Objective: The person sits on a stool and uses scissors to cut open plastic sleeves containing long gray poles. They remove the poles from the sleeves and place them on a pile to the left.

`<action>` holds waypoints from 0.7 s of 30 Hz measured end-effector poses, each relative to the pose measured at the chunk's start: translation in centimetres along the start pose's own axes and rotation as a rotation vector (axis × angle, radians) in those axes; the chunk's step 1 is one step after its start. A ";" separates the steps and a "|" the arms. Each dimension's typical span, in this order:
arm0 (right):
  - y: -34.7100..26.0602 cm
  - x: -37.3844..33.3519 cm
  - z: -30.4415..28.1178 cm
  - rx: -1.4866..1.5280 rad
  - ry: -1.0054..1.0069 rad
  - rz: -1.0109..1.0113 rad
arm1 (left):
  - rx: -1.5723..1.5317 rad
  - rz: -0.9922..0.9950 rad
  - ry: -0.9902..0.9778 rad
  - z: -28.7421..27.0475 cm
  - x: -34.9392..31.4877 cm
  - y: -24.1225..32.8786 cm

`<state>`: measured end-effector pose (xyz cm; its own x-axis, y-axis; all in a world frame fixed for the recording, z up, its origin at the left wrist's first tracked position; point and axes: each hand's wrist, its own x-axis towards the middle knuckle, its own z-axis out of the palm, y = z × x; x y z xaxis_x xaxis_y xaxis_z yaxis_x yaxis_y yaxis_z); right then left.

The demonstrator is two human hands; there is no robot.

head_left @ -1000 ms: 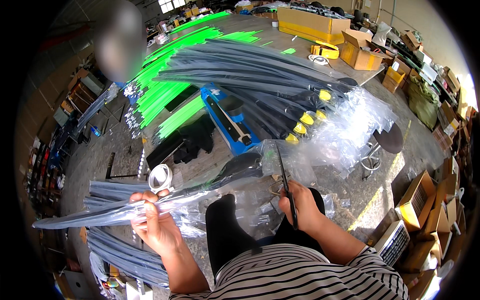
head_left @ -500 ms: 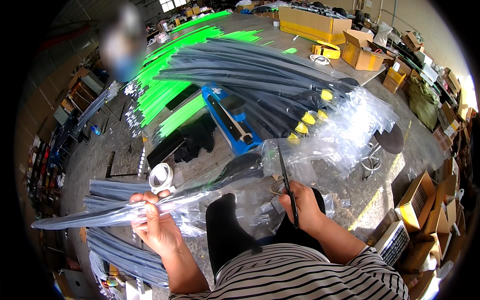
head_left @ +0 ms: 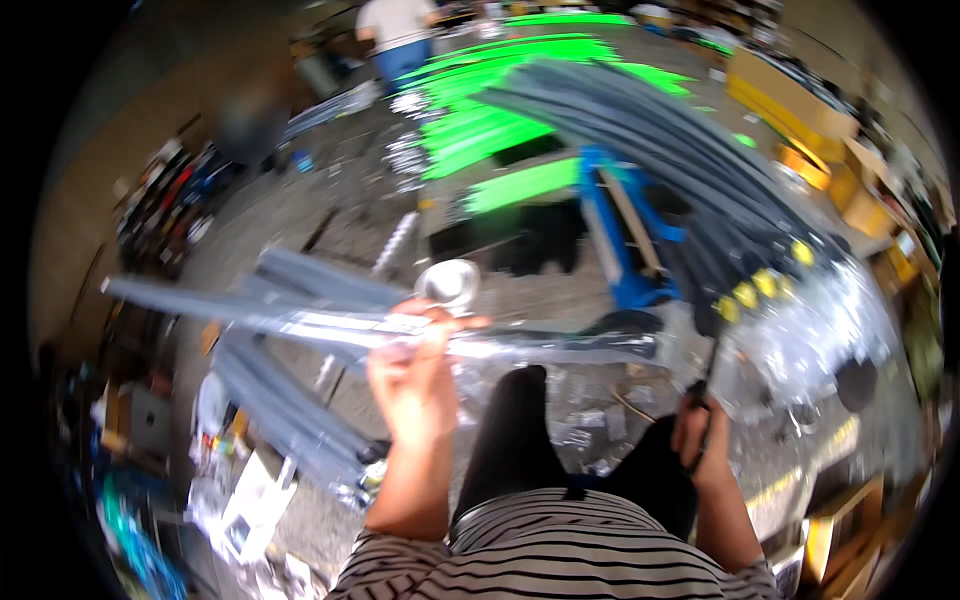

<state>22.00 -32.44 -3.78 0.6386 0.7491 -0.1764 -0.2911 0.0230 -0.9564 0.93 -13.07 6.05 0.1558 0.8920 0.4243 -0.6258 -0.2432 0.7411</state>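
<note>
The picture is motion-blurred. My left hand [head_left: 410, 385] is raised in front of me and closed around a long grey strip in a clear plastic sleeve [head_left: 300, 318], which runs level from the far left to about the middle. Just above its fingers sits a silvery tape roll [head_left: 450, 283]. My right hand [head_left: 700, 440] is lower at the right, over my knee, and grips a thin dark tool [head_left: 706, 375] that points up. That tool stands apart from the sleeved strip's right end [head_left: 620, 347].
More grey strips lie in a bundle [head_left: 280, 410] at the lower left. Ahead are a blue trolley [head_left: 620, 240], a big fan of grey strips [head_left: 650, 130] with yellow-capped ends [head_left: 765, 285], green strips [head_left: 500, 130], crumpled clear bags [head_left: 830, 320] and cardboard boxes [head_left: 800, 110]. A person [head_left: 400, 30] stands far back.
The view has swung and blurred. My left hand has lifted the sleeved strip higher and toward the middle. My right hand with the tool has dropped away from the strip, down to the right.
</note>
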 end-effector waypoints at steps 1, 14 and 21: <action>1.5 -0.3 -1.5 -0.116 -0.012 -0.055 | -0.045 -0.082 0.018 -1.1 0.4 0.1; 13.6 -0.2 -7.0 0.107 -0.381 0.728 | 1.561 -0.365 0.978 -39.6 -2.1 -7.3; 17.5 2.0 -8.2 0.466 -0.123 0.811 | 1.525 -0.533 1.030 -44.8 -1.0 -12.7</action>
<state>23.97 -35.95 -22.79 0.0441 0.7164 -0.6962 -0.8861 -0.2939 -0.3586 -25.53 6.19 -27.05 -0.7283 0.6847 0.0288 0.5190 0.5236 0.6757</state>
